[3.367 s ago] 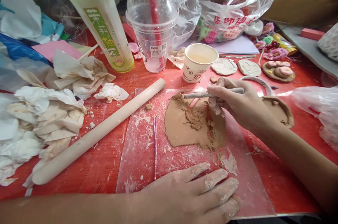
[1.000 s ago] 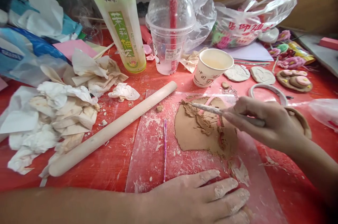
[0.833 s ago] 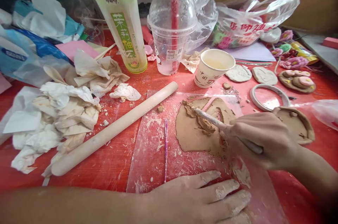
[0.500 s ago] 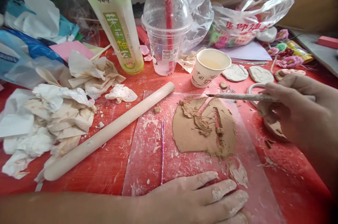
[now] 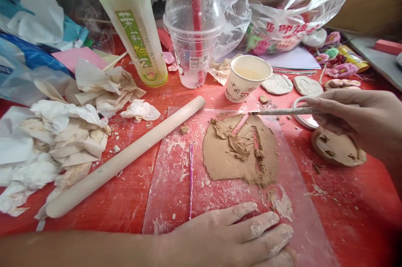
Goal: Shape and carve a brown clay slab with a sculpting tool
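Observation:
My left hand (image 5: 241, 237) lies flat, fingers spread and dusted with dried clay, on the clear plastic sheet (image 5: 166, 204). A thin paintbrush (image 5: 282, 111) is pinched in my right hand (image 5: 361, 120), held nearly level. Its dark tip is at the top edge of a flat brown clay slab (image 5: 220, 162), which has cut grooves and raised scraps; whether they touch I cannot tell. Left of the slab lies a thin purple stick (image 5: 191, 179). Below my right hand sits a round clay piece (image 5: 336, 149) with small dark bits on it, beside a white ring (image 5: 301, 116).
A rolling pin (image 5: 125, 158) slants across the red table. Behind the slab stand a paper cup (image 5: 237, 86) with liquid, a domed plastic cup (image 5: 193, 40) and a tea bottle (image 5: 135, 36). Crumpled tissues (image 5: 72, 133) pile up at left; pale clay discs (image 5: 307, 85) lie at right.
My right hand has lowered slightly and shifted right, the brush tip moving a little along the slab's top edge. The round clay piece shows more. My left hand stays in place.

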### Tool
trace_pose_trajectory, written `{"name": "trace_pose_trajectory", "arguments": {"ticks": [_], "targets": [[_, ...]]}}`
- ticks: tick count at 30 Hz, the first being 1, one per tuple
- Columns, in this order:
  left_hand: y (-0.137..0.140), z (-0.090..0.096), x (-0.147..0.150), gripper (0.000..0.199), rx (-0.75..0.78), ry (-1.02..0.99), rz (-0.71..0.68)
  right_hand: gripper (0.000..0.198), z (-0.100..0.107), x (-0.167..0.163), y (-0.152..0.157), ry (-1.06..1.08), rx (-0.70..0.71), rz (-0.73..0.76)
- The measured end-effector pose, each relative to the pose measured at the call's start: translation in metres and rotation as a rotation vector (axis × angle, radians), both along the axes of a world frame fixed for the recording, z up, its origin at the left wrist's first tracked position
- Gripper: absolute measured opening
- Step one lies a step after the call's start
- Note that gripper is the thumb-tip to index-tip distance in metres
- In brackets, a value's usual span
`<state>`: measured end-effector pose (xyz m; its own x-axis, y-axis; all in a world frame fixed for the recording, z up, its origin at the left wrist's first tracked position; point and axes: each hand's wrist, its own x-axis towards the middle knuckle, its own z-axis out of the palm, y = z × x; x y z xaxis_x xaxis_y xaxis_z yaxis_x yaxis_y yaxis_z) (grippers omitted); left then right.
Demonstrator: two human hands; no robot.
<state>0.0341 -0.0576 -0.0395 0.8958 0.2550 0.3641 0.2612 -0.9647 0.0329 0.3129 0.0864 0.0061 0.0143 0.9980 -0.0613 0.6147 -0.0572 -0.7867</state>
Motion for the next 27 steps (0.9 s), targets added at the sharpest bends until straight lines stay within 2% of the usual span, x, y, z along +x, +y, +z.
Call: {"name": "trace_pose_trajectory", "arguments": {"ticks": [3,6,10,12,15,17,23,27], "targets": [[0.0,0.0,0.0,0.034,-0.001,-0.008,0.005,0.033,0.001,0.002,-0.002,-0.309,0.108,0.106],[0.0,0.0,0.0,0.034,-0.001,-0.015,0.006,0.035,0.002,-0.002,-0.005,-0.434,0.192,0.106],[-0.001,0.001,-0.001,0.034,0.0,-0.002,0.002,0.035,-0.001,-0.005,-0.007,-0.387,0.215,-0.002],[-0.001,0.0,-0.001,0.035,-0.001,-0.003,0.004,0.035,-0.003,-0.004,-0.005,-0.355,0.202,0.09],[-0.001,-0.001,0.0,0.035,-0.006,0.0,0.005,0.037,-0.003,-0.005,-0.002,-0.307,0.202,0.324],[-0.001,-0.001,0.0,0.035,-0.008,0.004,0.001,0.04,-0.002,-0.01,-0.003,-0.297,0.184,0.413],[-0.001,0.0,0.001,0.035,-0.034,0.001,-0.007,0.046,0.004,-0.024,-0.01,-0.37,0.0,0.378],[-0.002,0.001,0.001,0.035,-0.031,0.003,-0.004,0.044,0.003,-0.021,-0.009,-0.349,-0.015,0.395]]}}
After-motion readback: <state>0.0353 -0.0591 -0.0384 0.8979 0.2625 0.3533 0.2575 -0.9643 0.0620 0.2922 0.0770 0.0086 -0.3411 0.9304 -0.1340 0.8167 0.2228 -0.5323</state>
